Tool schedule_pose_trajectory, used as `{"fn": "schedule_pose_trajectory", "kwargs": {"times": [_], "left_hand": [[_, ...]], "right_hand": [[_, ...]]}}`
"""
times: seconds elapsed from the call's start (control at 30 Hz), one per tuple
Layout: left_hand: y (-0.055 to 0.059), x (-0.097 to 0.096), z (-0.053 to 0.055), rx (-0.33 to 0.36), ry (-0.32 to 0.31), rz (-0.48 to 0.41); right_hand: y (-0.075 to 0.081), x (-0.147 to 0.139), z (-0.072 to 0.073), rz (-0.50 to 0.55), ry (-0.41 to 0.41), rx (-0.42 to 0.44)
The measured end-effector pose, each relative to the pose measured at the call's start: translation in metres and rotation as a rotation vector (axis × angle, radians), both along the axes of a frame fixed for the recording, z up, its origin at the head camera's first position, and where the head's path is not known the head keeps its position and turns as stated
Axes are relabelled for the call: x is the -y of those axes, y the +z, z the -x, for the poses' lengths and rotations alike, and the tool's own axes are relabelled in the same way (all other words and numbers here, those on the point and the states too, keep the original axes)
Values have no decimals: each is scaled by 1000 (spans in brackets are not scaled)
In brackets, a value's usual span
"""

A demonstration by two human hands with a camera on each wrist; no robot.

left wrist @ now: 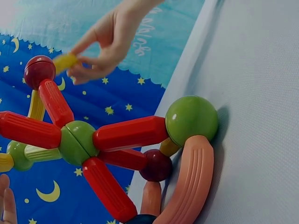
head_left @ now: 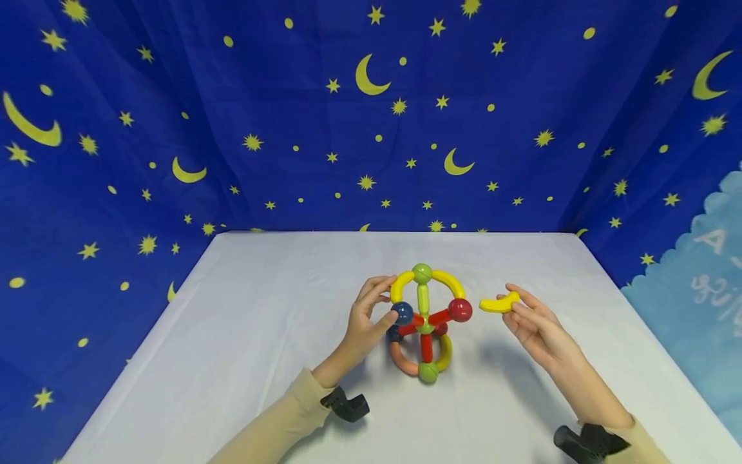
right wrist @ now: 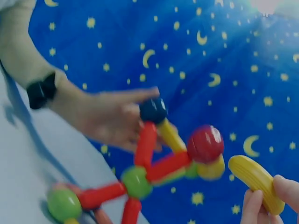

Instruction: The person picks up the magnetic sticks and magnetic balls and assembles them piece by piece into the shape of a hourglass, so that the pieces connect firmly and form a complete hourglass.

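Note:
A ball-and-stick model of toy magnetic pieces stands on the table, red sticks radiating from a central green ball. Curved yellow and salmon sticks join its outer balls, and a green ball is lowest. At its left side my left hand steadies it, thumb on the dark blue ball and fingers behind the upper yellow curve. My right hand pinches a loose curved yellow stick by one end. The stick's free end points at the red ball, a small gap away in the head view.
A white cloth covers the table. Blue curtains with yellow moons and stars surround the back and sides, with a light blue panel at right. Each wrist wears a black camera mount.

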State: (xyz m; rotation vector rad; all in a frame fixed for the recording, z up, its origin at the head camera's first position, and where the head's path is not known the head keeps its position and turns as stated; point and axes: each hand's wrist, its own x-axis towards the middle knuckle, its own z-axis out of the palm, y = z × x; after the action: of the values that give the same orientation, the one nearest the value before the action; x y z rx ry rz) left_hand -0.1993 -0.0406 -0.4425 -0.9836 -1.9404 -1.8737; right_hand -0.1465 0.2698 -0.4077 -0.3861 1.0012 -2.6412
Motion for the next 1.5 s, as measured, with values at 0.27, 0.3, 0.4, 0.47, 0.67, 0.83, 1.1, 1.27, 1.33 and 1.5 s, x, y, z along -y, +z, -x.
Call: {"fn": "schedule_pose_trajectory", "kwargs": {"times": [0.27,0.3,0.4,0.47,0.67,0.83,1.1,1.27,1.33,1.5], "left_hand": [[-4,1,1,2,1,-2],[-4,1,1,2,1,-2],[-4,1,1,-2,3,-1],[-3,0,1,1,1,-4],[-2,-1,-1,15,-5,-2],[-1,-1,-2,5,4,12],[0,1,-1,-7,4,14],[-1,0,-1,-23,15,24],[-2,0,0,-26,10,16],[-1,0,-1,-30,4,7]], "right_hand": [[1,28,-37,-62,21,21],[0,32,-39,-83,23,32],[-1,43,-45,-156,31,67],[-1,51,-47,-194,30,101],[0,72,-48,-286,-70,209],[4,81,-49,-323,-110,257],[13,90,-46,-393,-153,247],[18,95,-43,-380,-173,265],[19,97,-42,-377,-183,270],[22,100,-41,-377,-188,271]]}}
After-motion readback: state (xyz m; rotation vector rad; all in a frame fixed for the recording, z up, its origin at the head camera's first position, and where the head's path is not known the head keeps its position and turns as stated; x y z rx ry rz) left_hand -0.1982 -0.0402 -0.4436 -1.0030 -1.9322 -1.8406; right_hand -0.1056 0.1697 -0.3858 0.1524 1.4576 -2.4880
